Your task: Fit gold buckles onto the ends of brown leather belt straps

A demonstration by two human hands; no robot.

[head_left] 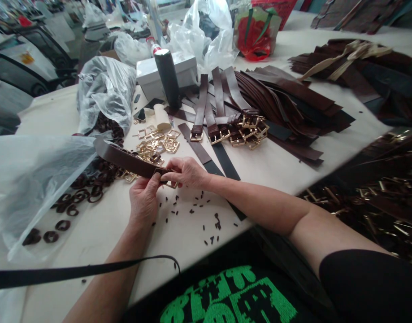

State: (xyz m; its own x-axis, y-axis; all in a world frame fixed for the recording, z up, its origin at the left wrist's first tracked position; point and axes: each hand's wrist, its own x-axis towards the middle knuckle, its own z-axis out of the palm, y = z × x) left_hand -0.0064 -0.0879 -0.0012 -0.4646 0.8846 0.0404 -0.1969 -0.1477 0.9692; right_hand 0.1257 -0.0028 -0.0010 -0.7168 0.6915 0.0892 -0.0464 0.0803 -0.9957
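Note:
A dark brown belt strap [128, 161] rises to the left from between my hands. My left hand [143, 197] is closed on its lower end, thumb on top. My right hand [190, 174] pinches the same end, where part of a gold buckle [172, 184] shows under the fingers; the fingertips partly hide how strap and buckle join. Just beyond lies a heap of loose gold buckles [158, 146]. Small dark bits [192, 211] are scattered on the table in front of my hands. Dark brown belt loops [80, 196] are piled left of my left hand.
Belts with gold buckles [249, 130] and a fan of brown straps [276, 92] lie to the right on the white table [276, 175]. A black cylinder [168, 76] stands by a white box [187, 67]. Plastic bags [105, 85] sit at left. More buckled belts [377, 193] fill the lower right.

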